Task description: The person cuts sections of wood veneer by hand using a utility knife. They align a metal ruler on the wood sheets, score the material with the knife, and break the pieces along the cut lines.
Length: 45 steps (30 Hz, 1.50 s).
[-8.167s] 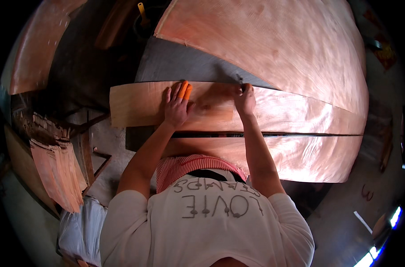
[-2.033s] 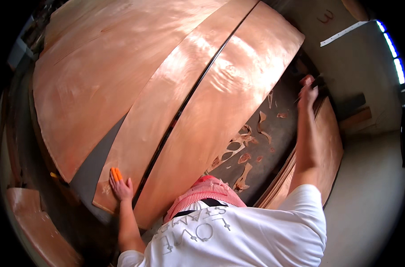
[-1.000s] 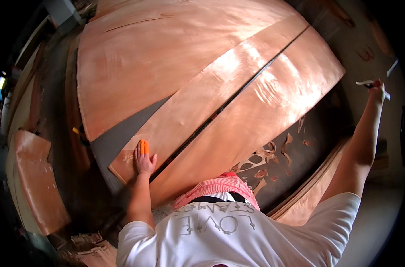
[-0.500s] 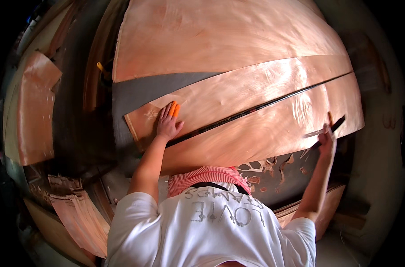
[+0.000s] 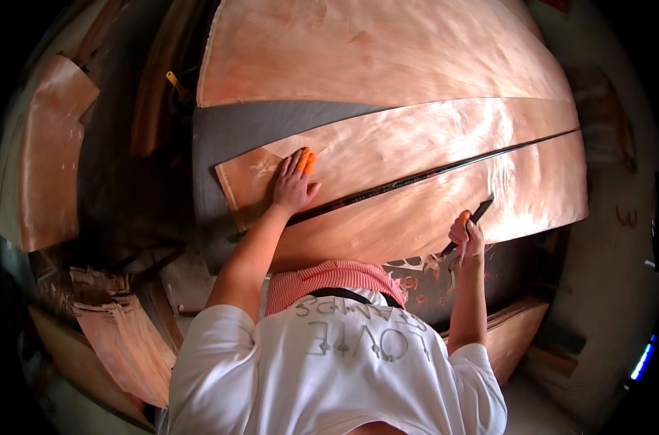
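My left hand (image 5: 295, 181) lies flat on a thin reddish wood veneer sheet (image 5: 387, 138), fingers stretched out, two wearing orange finger covers. Just beside its wrist begins a long thin black rod (image 5: 409, 177), which lies slantwise across the veneer to the far right edge. My right hand (image 5: 469, 233), with an orange cover on one finger, is closed around a slim black knife-like tool (image 5: 480, 210) at the sheet's near edge. The tool points up and away to the right; whether its tip touches the veneer I cannot tell.
A larger veneer sheet (image 5: 387, 51) lies beyond on the dark tabletop (image 5: 250, 127). Torn veneer scraps (image 5: 409, 283) lie close to my body. To the left are another veneer piece (image 5: 50, 156), a ragged veneer bundle (image 5: 126, 341) and a yellow handle (image 5: 173, 81).
My right hand has moved left and nearer with the black tool, from the right edge to the sheet's near edge. My left hand stays flat at the same spot on the veneer.
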Tool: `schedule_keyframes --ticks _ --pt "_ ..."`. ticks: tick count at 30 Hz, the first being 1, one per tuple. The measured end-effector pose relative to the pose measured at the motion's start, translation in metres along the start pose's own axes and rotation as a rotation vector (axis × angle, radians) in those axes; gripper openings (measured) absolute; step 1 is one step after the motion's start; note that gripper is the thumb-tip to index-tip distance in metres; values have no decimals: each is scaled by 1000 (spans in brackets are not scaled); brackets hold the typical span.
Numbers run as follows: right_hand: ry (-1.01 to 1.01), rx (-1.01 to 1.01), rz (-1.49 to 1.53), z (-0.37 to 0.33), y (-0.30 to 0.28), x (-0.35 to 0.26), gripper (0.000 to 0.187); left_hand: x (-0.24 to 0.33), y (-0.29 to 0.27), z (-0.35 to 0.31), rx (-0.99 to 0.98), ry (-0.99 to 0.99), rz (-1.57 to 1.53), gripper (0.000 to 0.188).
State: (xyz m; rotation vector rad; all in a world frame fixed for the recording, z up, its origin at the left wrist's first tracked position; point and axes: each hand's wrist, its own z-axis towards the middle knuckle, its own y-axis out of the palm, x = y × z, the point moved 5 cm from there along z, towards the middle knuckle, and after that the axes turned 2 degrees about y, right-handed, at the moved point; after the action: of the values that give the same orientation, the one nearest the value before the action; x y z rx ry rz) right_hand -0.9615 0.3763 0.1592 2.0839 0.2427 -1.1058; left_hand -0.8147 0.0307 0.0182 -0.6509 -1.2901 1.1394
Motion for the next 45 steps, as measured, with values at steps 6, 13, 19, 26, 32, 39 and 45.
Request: schedule_keyframes --ticks 6,13,19,26,32,39,45 --pt "197 -88 -12 44 7 28 32 1 -2 5 2 -4 9 65" --pt "466 -163 -307 108 36 90 21 -7 2 12 17 -32 6 59" --pt "434 -85 -709 183 65 134 16 -8 6 20 -29 -68 82 50" --pt "172 65 -870 239 89 137 23 -11 16 18 -74 -49 118 51" --pt "275 141 -803 234 78 139 26 -1 0 23 -49 -99 -12 63" --pt "233 46 -854 264 103 164 25 1 2 25 -57 -149 -52 68" --pt "274 42 -908 282 98 182 20 -4 1 27 16 -135 -66 58"
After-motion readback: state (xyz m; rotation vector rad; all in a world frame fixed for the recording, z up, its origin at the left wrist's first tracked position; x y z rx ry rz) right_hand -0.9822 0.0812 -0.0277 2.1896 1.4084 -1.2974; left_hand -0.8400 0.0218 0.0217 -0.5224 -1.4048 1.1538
